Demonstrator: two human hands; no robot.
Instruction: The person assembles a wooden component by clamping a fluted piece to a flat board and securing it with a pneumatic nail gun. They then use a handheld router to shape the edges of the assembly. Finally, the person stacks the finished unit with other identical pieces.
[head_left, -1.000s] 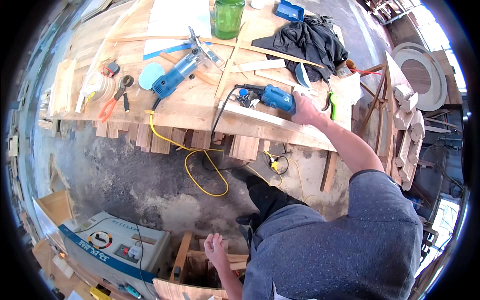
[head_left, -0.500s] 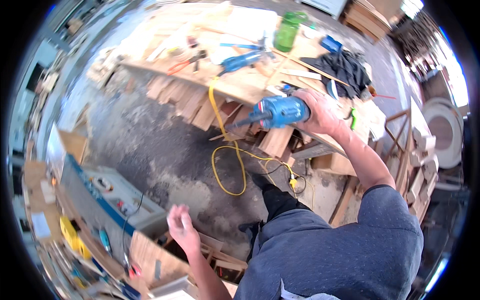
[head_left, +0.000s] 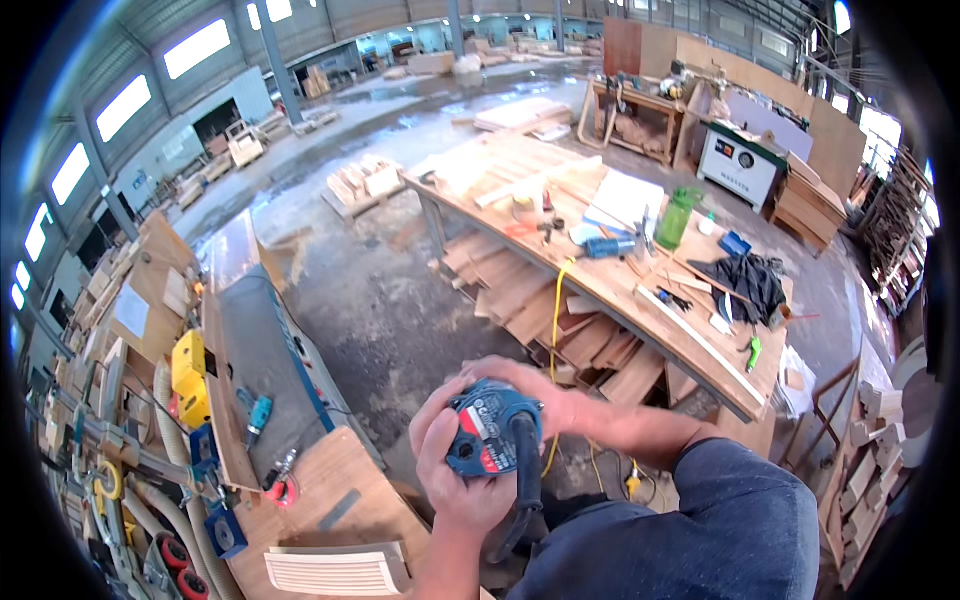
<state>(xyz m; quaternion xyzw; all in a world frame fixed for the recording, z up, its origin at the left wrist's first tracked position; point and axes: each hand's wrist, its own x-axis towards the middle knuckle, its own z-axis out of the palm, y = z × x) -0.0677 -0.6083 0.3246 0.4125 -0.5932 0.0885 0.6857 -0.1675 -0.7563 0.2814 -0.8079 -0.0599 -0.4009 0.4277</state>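
Observation:
A blue corded power tool is held in front of my body, its round end with red and grey labels facing up. A thick black cord comes out of that end and bends down toward my shirt. My left hand wraps around the tool's left side, thumb along the casing. My right hand grips it from the far right side. The tool's lower end is hidden under the casing and my hands.
On the right, a long wooden workbench carries another blue tool, a green bottle and black cloth. Boards are stacked beneath; a yellow cord hangs down. At left stand a wooden surface and a teal drill.
My right hand has brought the blue power tool from over the bench edge back in front of me. My left hand, previously empty, now grips it too. The view has tilted up.

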